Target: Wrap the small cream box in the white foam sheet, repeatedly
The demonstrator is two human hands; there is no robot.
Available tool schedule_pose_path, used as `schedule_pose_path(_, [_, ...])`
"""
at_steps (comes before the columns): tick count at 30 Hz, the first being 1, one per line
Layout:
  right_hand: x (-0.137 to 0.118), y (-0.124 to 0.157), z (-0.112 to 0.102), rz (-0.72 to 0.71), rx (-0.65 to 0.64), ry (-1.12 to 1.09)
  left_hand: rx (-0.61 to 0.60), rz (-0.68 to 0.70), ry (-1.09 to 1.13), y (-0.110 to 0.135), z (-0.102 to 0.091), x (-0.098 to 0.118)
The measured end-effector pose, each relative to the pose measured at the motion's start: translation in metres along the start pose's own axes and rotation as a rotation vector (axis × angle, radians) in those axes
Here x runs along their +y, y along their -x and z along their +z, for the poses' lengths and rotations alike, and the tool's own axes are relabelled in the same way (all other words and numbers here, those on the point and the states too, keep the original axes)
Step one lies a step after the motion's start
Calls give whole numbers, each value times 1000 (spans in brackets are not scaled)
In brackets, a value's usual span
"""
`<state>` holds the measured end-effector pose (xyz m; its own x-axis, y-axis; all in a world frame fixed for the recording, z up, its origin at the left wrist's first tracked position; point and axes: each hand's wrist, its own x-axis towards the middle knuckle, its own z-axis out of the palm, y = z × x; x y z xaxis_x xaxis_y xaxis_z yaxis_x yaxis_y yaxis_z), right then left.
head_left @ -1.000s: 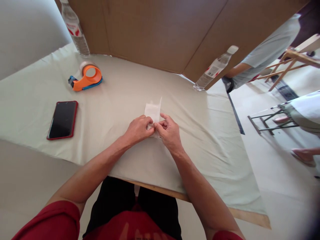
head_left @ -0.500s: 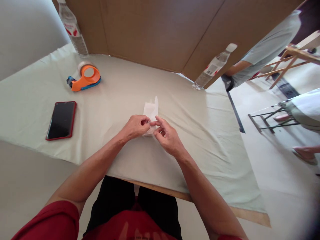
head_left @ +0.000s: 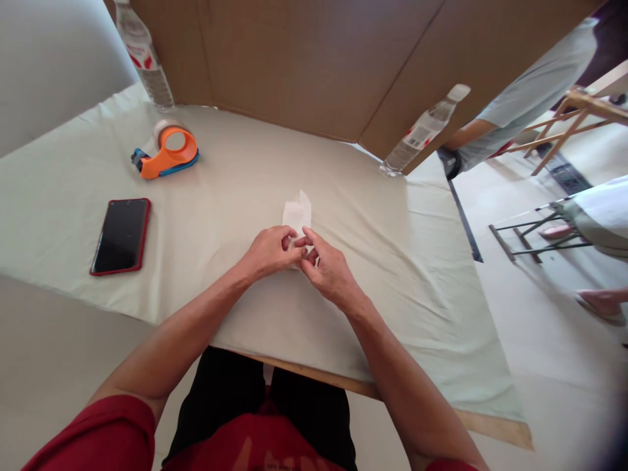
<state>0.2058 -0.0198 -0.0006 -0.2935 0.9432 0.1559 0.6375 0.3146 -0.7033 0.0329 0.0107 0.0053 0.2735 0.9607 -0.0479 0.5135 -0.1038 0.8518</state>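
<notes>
A small white papery piece (head_left: 297,214), perhaps a thin box or packet, lies on the cloth in the middle of the table. A pointed flap rises at its far end, and my fingers cover its near end. My left hand (head_left: 271,250) is bent round that near end from the left, thumb and fingertips drawn together. From the right, my right hand (head_left: 330,265) meets it with curled fingers, and the fingertips of both hands touch or nearly touch. What exactly lies between the fingertips is too small to make out.
An orange tape dispenser (head_left: 171,152) and a phone in a red case (head_left: 121,235) lie to the left. Water bottles stand at the back left (head_left: 144,59) and back right (head_left: 424,131), by a tall cardboard panel (head_left: 304,65). Beyond the right edge are people and a folding stool (head_left: 540,235).
My left thumb has stretched right, toward my right fingers, and the hands are closer together. The white piece's far flap has shifted slightly left and looks wider.
</notes>
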Motion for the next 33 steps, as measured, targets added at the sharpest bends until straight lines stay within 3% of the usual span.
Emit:
schedule_pose_path(4, [5,-3,-5,-26,-36,-127,14,-3,-27,-1,4,-4])
schedule_pose_path(6, [12,-6,-11,33,46,-248,0,9,-33,-2,4,-6])
schedule_pose_path(8, [21,-12,-17,157,166,-347,-12,13,-47,-2,4,-7])
schedule_pose_path(10, [30,-21,-22,314,202,-415,-19,5,-64,-3,3,-7])
schedule_pose_path(13, [37,-36,-23,509,110,-486,-19,-14,-89,-4,4,-8])
schedule_pose_path(15, [37,-46,-20,566,49,-520,-20,-10,-118,-5,6,-9])
schedule_pose_path(22, [36,-72,-7,548,-46,-507,-28,5,-184,-6,6,-8])
schedule_pose_path(27, [46,-82,-3,495,-40,-418,52,111,-252,-1,8,-7])
schedule_pose_path(33, [52,-96,-1,412,-32,-347,18,155,-279,-1,11,-11])
